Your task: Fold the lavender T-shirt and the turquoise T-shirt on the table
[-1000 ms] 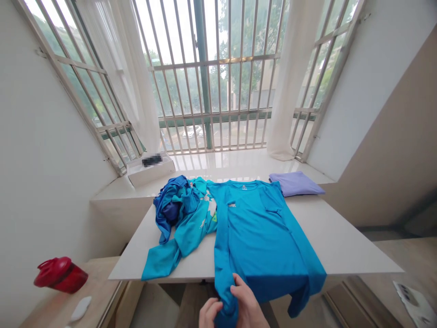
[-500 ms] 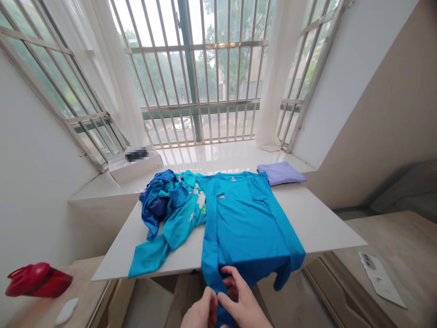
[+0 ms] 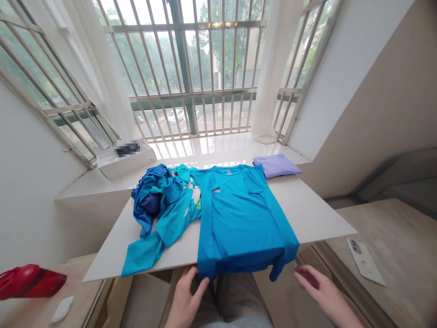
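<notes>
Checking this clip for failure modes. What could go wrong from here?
The blue shirt overhangs the front edge of the white table, with the left hand just below its hem and the right hand away from it, so it could slide off. The crumpled blue clothes touch its side and might get dragged along.

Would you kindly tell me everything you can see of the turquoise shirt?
The turquoise shirt has a smooth synthetic look and a small logo below its round collar. It lies flat on the white table, sides folded inward, its lower end drooping over the near edge. Crumpled blue clothes touch one side.
</notes>
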Demonstrator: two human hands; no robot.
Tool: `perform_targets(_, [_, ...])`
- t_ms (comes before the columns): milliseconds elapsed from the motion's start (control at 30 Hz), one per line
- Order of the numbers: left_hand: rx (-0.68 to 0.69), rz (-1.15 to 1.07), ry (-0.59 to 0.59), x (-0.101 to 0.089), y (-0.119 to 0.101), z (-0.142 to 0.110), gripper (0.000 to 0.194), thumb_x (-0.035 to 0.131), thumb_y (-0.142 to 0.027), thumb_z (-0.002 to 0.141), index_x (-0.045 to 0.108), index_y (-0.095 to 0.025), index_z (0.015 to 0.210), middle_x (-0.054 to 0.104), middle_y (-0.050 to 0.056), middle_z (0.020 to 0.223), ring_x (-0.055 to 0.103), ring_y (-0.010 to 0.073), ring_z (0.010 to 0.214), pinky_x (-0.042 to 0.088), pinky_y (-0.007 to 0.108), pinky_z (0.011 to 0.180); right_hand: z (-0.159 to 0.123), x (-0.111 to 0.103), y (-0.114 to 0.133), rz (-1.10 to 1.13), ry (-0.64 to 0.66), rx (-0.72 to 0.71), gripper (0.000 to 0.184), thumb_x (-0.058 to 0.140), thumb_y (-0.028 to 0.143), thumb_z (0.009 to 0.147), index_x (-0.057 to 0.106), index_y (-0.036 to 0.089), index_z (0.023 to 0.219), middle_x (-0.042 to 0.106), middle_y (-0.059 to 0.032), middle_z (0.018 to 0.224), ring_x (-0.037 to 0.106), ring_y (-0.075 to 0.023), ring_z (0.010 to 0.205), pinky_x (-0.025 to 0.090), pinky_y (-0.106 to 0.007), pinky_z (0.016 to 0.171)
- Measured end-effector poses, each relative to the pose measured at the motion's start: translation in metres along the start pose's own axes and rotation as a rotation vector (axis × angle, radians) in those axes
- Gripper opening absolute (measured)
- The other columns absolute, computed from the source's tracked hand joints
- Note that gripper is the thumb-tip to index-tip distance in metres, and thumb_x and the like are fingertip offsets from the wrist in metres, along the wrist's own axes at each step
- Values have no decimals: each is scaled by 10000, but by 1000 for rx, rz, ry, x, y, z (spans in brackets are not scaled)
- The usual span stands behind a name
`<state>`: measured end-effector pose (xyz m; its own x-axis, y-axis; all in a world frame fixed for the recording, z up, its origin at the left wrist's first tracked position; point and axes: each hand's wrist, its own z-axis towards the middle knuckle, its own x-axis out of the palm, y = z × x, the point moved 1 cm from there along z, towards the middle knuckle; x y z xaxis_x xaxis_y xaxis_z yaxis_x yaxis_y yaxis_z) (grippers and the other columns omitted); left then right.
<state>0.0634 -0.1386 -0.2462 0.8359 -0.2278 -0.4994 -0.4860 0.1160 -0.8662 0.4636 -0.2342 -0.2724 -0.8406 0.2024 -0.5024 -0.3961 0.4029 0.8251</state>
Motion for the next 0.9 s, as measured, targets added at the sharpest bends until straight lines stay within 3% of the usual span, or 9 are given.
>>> perform_targets(67, [-16, -72, 27, 3, 3, 0, 326, 611, -475, 880, 692, -190, 1016, 727, 106, 1049, 663, 283, 997, 506, 370, 922, 6, -30, -13, 36, -101, 29, 493, 688, 628, 650, 721, 212, 912, 764, -141, 1029, 713, -330, 965, 580, -402, 863])
perform_targets(133, [-77, -151, 32, 10, 8, 2, 372, 624, -490, 869, 680, -169, 1048, 732, 112, 1053, 668, 289, 1002, 516, 377, 922, 14, -40, -19, 76, -90, -6, 540, 726, 612, 638, 721, 213, 1001, 730, -157, 1157, 687, -344, 1061, 566, -423, 922])
perform_targets(233, [-161, -297, 6, 20, 19, 7, 472, 657, -531, 821, 660, -142, 1087, 730, 135, 1094, 672, 314, 1035, 529, 398, 926, 27, -29, -20, 164, -4, -107, 603, 751, 598, 665, 707, 195, 1112, 695, -169, 1233, 661, -338, 1128, 536, -452, 984])
perform_targets(333, [-191, -389, 39, 25, 24, 11, 569, 674, -565, 785, 645, -148, 1171, 704, 137, 1192, 647, 326, 1115, 508, 401, 978, 39, -10, -19, 261, -1, -152, 646, 770, 626, 647, 715, 175, 1105, 720, -177, 1178, 676, -343, 1098, 521, -485, 1002])
perform_targets(433, [-209, -295, 178, 26, 26, 10, 526, 634, -600, 798, 706, -137, 1037, 740, 129, 1071, 664, 334, 1041, 516, 394, 932, 46, 0, -15, 342, 14, -143, 649, 795, 652, 596, 741, 185, 1044, 748, -169, 1103, 696, -356, 1042, 544, -490, 958])
perform_targets(533, [-244, -138, 266, 26, 27, 5, 496, 609, -608, 806, 718, -131, 885, 744, 126, 926, 669, 327, 941, 514, 391, 881, 46, 4, -1, 371, 127, -133, 579, 788, 648, 616, 769, 171, 944, 778, -148, 974, 720, -353, 931, 566, -479, 884])
perform_targets(633, [-301, -63, 263, 26, 28, 2, 492, 655, -594, 759, 717, -143, 945, 735, 134, 991, 653, 336, 989, 486, 406, 934, 40, 6, 12, 250, 216, -145, 501, 739, 657, 670, 781, 170, 782, 780, -122, 866, 714, -342, 860, 554, -462, 857])
perform_targets(767, [-286, -65, 305, 28, 23, -1, 469, 653, -562, 756, 711, -157, 985, 730, 133, 1044, 644, 343, 1023, 476, 405, 949, 31, 12, 12, 121, 143, -154, 493, 712, 676, 671, 794, 199, 767, 776, -113, 960, 690, -359, 953, 507, -478, 938])
perform_targets(900, [-237, -40, 324, 32, 17, -8, 481, 569, -620, 810, 687, -154, 811, 726, 102, 873, 654, 303, 889, 507, 360, 842, 23, 22, 1, 230, 153, -49, 532, 712, 709, 634, 779, 194, 748, 780, -126, 881, 711, -371, 876, 549, -478, 857])
